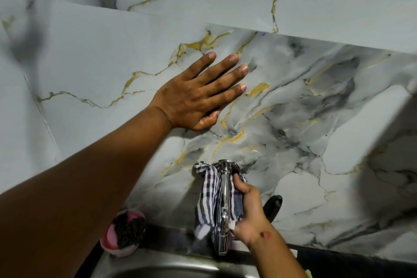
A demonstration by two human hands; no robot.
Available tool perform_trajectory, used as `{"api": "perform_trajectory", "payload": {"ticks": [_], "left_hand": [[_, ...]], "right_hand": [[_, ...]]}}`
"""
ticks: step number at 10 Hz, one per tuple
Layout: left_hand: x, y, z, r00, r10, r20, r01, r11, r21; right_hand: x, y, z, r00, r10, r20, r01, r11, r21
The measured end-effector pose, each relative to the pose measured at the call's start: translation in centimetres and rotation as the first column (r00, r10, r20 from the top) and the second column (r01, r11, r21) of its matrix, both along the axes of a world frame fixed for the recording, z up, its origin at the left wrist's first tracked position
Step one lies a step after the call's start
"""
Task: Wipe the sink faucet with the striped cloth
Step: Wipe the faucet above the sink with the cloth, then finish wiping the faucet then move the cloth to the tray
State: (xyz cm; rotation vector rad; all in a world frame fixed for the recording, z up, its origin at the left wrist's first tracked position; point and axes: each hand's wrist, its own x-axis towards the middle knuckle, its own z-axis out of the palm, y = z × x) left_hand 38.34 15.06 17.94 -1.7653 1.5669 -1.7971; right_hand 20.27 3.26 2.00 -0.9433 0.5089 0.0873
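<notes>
Currently the marble wall (90,52) is being pressed by the flat, spread left hand (196,97) while, above the sink (158,263), the striped cloth (208,198) is being clamped round the faucet (224,192) by the right hand (250,214) mid-wipe, a stroke down its length likely being needed next.

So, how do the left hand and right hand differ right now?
The left hand lies flat with straight fingers; the right hand is curled. The left hand presses the marble wall and holds nothing; the right hand grips the striped cloth against the faucet. The left hand is higher up the wall; the right hand is down by the sink. Both are bare.
</notes>
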Motion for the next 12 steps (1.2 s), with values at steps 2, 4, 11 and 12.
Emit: {"api": "perform_trajectory", "payload": {"ticks": [2,4,11,12], "left_hand": [[0.2,-0.1,-0.4,0.998,-0.025,-0.058,0.027,0.999,0.029],[-2.8,-0.2,-0.8,0.957,0.037,-0.289,-0.041,0.999,-0.007],[-43.9,-22.9,-27.5,-0.992,-0.128,0.018,-0.121,0.967,0.225],[-44.2,-26.3,-30.3,-0.99,-0.144,0.0,-0.136,0.935,0.327]], "right_hand": [[-4.5,-0.6,-7.4,0.99,0.012,0.139,0.066,0.838,-0.542],[-8.2,-5.2,-5.9,0.95,-0.293,0.112,0.293,0.703,-0.648],[-38.3,-21.5,-8.4,0.786,-0.568,-0.245,0.396,0.765,-0.508],[-37.9,-24.7,-12.1,0.731,-0.586,-0.35,0.378,0.774,-0.507]]}}
